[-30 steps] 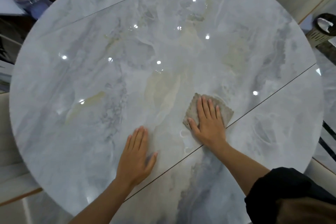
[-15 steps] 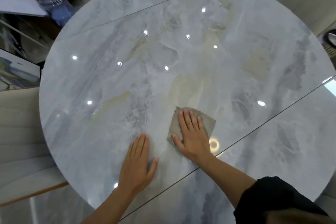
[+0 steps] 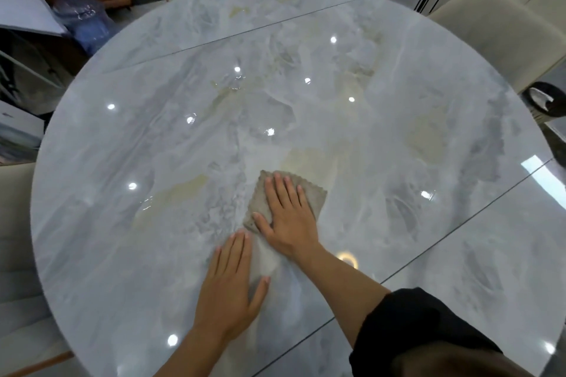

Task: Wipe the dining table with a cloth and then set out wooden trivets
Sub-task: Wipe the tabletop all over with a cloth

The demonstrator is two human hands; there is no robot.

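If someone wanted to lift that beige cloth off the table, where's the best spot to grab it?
Probably its far right corner. The cloth lies flat under the right hand, and that corner pokes out uncovered. Come from the far right and pinch there, where nothing covers the thin edge.

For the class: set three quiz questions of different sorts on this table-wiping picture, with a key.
1. True or false: the right hand presses flat on the cloth, fingers straight.
2. What stands on the floor beyond the table, at far left? A a blue water bottle; B a bucket; C a broom.
3. Which hand rests on the bare tabletop, holding nothing?
Key: 1 true; 2 A; 3 the left hand.
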